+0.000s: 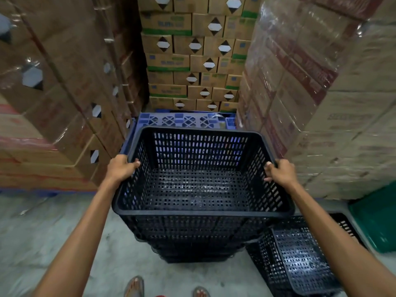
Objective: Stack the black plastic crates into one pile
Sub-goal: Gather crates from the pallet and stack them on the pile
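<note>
A black perforated plastic crate (197, 213) fills the middle of the view, on top of a pile of nested black crates (192, 247) standing on the floor. My left hand (121, 168) grips the top crate's left rim, thumb over the edge. Its right rim is gripped by my right hand (280, 171). The crate is empty. Another black crate (297, 258) lies tilted on the floor at the lower right, partly hidden by my right forearm.
Tall stacks of wrapped cardboard boxes (310, 93) wall in both sides and the back. A blue plastic pallet (182, 120) lies behind the pile. A green bin (377, 217) sits at the right edge. Grey concrete floor (42, 232) spreads at left; my sandalled feet show below.
</note>
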Available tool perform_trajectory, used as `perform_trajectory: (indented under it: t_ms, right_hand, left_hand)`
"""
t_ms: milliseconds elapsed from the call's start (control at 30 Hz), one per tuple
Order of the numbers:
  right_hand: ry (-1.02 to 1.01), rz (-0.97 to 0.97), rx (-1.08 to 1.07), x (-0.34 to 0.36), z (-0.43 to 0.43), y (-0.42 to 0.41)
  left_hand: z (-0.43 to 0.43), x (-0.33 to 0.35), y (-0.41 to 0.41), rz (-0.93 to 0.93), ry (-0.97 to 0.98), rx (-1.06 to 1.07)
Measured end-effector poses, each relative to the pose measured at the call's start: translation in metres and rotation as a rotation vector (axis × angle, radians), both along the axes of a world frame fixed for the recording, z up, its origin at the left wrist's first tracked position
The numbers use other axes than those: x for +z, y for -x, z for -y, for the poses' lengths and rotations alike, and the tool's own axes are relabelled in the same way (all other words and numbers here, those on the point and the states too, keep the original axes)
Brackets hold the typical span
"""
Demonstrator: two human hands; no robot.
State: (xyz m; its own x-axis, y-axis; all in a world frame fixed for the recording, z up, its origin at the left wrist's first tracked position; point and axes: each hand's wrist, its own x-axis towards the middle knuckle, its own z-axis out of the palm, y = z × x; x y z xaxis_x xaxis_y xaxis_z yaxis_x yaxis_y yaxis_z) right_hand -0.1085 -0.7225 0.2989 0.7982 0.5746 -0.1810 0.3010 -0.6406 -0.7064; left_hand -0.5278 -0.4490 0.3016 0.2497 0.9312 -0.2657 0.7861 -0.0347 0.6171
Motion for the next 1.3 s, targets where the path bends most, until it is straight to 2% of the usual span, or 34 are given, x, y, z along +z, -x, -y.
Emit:
perform_trajectory:
  t_ms: [167,367,600,800,1033,1300]
  right_hand:
    - [-0.016,0.021,0.007,-0.002,0.001,-0.005]
    - [0.007,0.087,0.046,-0.006,-0.004,-0.009]
    - [0.103,0.152,0.109,-0.007,-0.002,-0.024]
    - [0.101,0.132,0.111,-0.005,0.000,-0.023]
    - [0.213,0.361,0.136,0.005,0.004,-0.012]
    - [0.164,0.406,0.110,0.002,0.008,-0.001]
  left_hand:
    - [0.003,-0.002,0.000,0.010,-0.021,0.022]
    - [0.002,-0.001,0.005,0.101,0.045,0.015]
    - [0.010,0.005,-0.003,0.057,-0.006,0.044]
    - [0.013,0.006,-0.003,0.034,-0.029,0.073]
    - [0.011,0.003,-0.003,0.060,-0.029,0.086]
    - [0.006,-0.002,0.004,0.134,-0.003,0.080]
